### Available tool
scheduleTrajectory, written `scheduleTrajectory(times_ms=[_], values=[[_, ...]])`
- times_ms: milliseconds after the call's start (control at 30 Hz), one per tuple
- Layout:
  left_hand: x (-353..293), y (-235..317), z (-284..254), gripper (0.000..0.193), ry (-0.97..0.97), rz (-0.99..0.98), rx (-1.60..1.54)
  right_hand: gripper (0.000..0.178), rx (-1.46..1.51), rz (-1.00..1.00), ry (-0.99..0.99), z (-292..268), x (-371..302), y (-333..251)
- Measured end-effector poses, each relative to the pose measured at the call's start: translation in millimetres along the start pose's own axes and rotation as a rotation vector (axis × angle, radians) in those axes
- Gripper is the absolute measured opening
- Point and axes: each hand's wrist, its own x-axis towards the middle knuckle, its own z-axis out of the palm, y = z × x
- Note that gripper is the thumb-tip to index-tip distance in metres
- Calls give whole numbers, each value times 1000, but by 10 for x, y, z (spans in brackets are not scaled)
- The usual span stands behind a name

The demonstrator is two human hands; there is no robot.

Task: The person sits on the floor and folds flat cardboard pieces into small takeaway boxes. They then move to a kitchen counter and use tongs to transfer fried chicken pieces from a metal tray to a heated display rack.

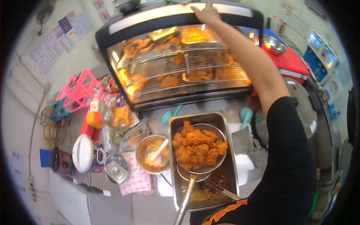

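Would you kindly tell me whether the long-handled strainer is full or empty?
Nearly full: fried pieces are heaped in the strainer, covering most of its inside.

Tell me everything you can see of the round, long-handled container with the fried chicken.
The round container looks metallic, with a thin pale rim and a long silvery handle slanting to the picture's lower edge. It sits over a rectangular metal tray. Browned fried chicken is heaped inside, hiding its bottom. What supports it underneath, and whether it is held at the handle's end, is out of view.
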Motion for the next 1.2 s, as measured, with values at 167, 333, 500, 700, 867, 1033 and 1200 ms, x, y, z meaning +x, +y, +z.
scheduleTrajectory(times_ms=[167, 333, 500, 700, 867, 1033, 1200], values=[[-416, 161, 47, 25, 18, -197, 72, 79, -31, -48, -11, 215, 429, -387], [-789, 81, 183, 25, 28, -267, 51, 28, -207, -190, 30, 620, 650, -321], [-850, -82, 251, 24, 8, -244, 16, 37, 237, -104, 342, -18, -92, -101], [-1056, -623, 98, 24, -39, -277, -46, 37, 1152, 123, 219, -931, -1381, 20], [-899, -1321, -273, 24, -136, -250, -58, 37, 1340, 317, -68, -1745, -2468, 116], [-415, -2138, -961, 23, -228, -221, -21, 42, 1627, 242, -400, -2401, -3725, 72], [26, -2878, -1580, 23, -275, -253, 34, 43, 1799, 431, -195, -3097, -5078, -1271]])
